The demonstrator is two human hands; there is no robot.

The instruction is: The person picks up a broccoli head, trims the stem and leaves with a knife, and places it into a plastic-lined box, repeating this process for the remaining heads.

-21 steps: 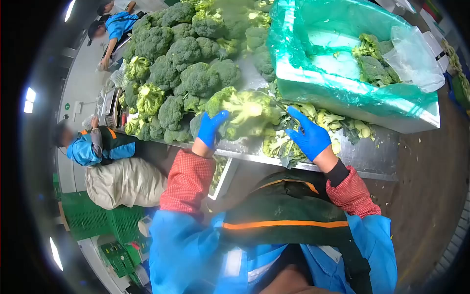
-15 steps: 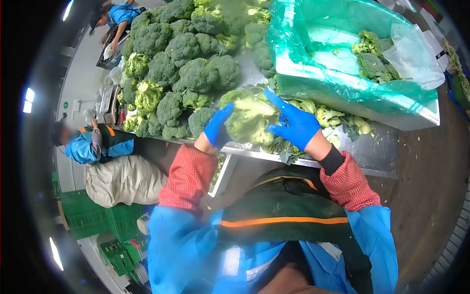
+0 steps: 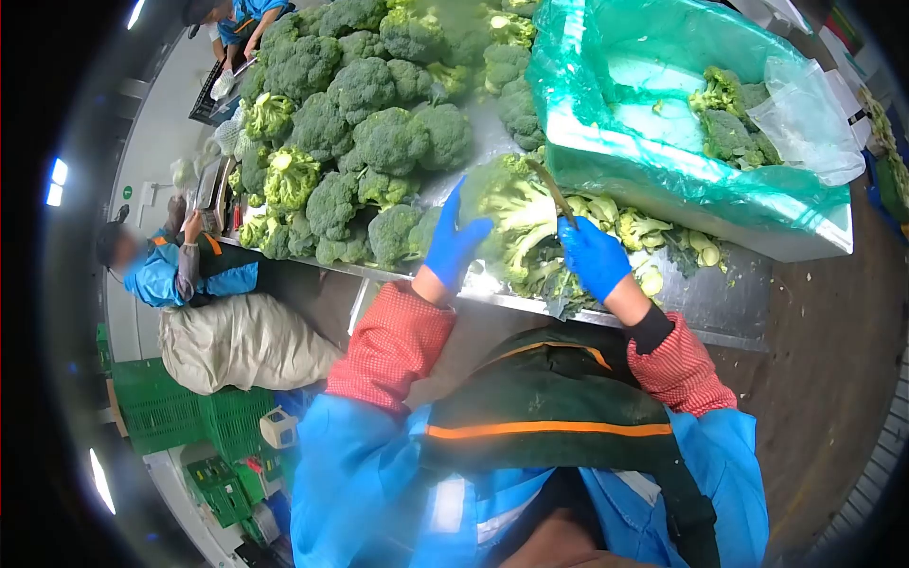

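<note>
Holds a broccoli head [image 3: 516,213] with the left hand [image 3: 454,241] in a blue glove, fingers spread wide and curved against the left side of it. Keeps the head raised just above the front edge of the steel table [image 3: 720,303], pale stalks turned toward the camera. Closes the right hand [image 3: 592,256], also in a blue glove, fully around the handle of a knife [image 3: 552,189]. Points the blade up and to the left, along the right side of the head; cannot tell whether the edge is inside the stalk.

Behind the hands, a big pile of broccoli [image 3: 369,123] on the table. To the right, a white box [image 3: 814,227] with green plastic lining and a few pieces inside. Near its front wall, cut scraps [image 3: 644,232]. Far left and lower, another person [image 3: 180,270] in a blue jacket, beside a grey sack [image 3: 241,341] and green crates [image 3: 161,407].
</note>
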